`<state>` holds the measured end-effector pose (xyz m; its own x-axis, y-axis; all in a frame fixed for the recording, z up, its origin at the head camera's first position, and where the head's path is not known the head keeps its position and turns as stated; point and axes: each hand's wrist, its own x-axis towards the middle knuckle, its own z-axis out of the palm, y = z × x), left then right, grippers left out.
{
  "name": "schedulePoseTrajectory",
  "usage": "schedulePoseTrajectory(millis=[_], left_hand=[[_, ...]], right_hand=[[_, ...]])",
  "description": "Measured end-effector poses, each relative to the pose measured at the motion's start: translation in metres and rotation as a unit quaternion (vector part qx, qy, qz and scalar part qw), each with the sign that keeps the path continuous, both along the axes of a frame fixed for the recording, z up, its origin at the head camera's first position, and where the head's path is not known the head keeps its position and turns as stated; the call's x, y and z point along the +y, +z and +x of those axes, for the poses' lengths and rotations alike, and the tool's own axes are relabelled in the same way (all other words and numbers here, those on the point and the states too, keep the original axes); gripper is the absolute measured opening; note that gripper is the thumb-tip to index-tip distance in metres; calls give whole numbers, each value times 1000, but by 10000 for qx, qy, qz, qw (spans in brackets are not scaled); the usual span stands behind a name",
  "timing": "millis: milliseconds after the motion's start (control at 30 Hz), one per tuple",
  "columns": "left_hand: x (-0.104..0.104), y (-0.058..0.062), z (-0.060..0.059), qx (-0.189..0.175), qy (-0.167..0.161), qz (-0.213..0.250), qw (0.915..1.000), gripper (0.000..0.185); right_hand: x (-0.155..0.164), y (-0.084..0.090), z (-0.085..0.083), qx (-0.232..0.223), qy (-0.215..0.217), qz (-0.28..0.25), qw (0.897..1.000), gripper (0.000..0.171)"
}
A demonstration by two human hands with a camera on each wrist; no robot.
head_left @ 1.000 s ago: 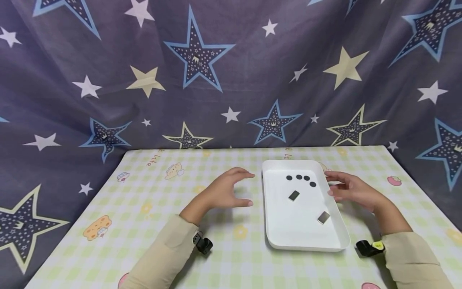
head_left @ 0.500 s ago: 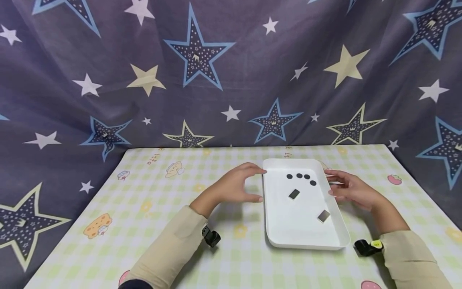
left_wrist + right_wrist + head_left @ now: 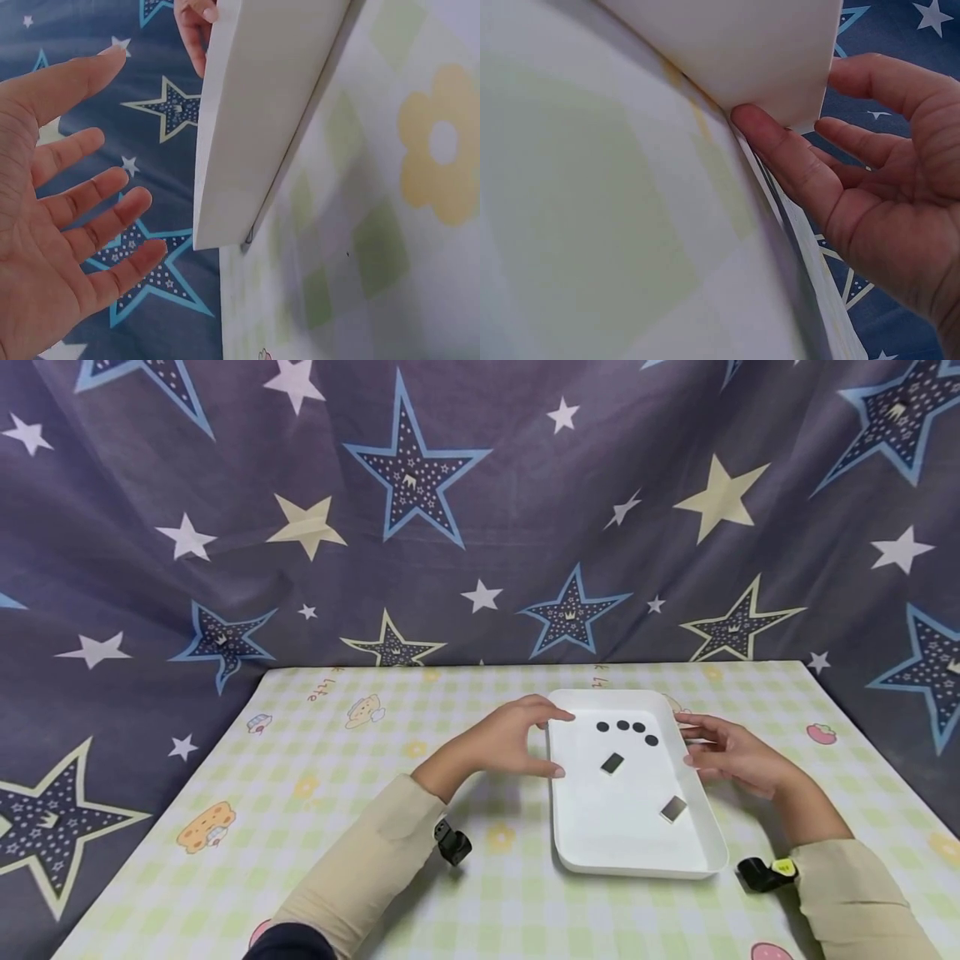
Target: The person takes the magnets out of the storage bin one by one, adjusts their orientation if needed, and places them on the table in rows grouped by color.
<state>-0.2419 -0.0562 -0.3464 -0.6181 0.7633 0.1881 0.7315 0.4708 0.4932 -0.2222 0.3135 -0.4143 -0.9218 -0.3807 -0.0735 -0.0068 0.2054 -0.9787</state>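
Left hand (image 3: 506, 742): spread over left edge of tray (image 3: 615, 831)
Right hand (image 3: 738, 762): loosely touching its right wall
Discs (image 3: 638, 727): inside it

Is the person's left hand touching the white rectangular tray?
Apart: the left wrist view shows dark-blue starry fabric between the left hand and the white rectangular tray.

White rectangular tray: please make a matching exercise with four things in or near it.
1. Bare left hand
2. Bare right hand
3. Four black round discs
4. Two dark rectangular pieces

A. at the right wall of the tray
B. lying apart inside the tray
C. at the tray's left rim
D. grouped near the tray's far end

Right pairs: 1-C; 2-A; 3-D; 4-B
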Motion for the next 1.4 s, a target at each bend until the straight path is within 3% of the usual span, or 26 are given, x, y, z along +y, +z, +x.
schedulePoseTrajectory(millis=[500, 933, 1400], left_hand=[[22, 3, -6, -227, -314, -111, 9992, 55], [45, 2, -17, -289, -504, -485, 9971, 50], [68, 0, -24, -775, -503, -775, 9927, 46]], right_hand=[[1, 0, 0, 40, 95, -35, 9999, 72], [0, 0, 1, -33, 82, -65, 9999, 72], [1, 4, 3, -25, 96, 5, 10000, 71]])
